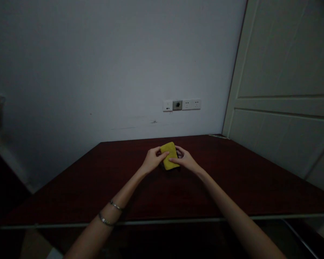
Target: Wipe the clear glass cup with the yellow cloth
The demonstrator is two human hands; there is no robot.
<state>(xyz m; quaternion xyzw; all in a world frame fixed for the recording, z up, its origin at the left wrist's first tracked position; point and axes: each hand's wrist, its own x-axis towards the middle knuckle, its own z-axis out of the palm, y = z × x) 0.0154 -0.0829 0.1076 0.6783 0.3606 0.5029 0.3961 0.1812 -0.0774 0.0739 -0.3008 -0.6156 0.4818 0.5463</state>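
Note:
Between both hands is a yellow folded cloth (168, 146), held up over the dark red table. Its near face looks flat and roughly rectangular, tilted slightly, with a darker layer at its lower right edge. My left hand (153, 158) grips the left side, thumb across the front and fingers behind. From the right, my right hand (185, 159) pinches the other side, its thumb pressed on the front near the lower middle. The fingertips behind the cloth are hidden.
The dark red tabletop (102, 180) reaches back to a pale wall. Low on that wall is a row of sockets (182, 105). A white panelled door (283, 82) stands along the right. The table's light front edge (167, 222) runs beneath my forearms.

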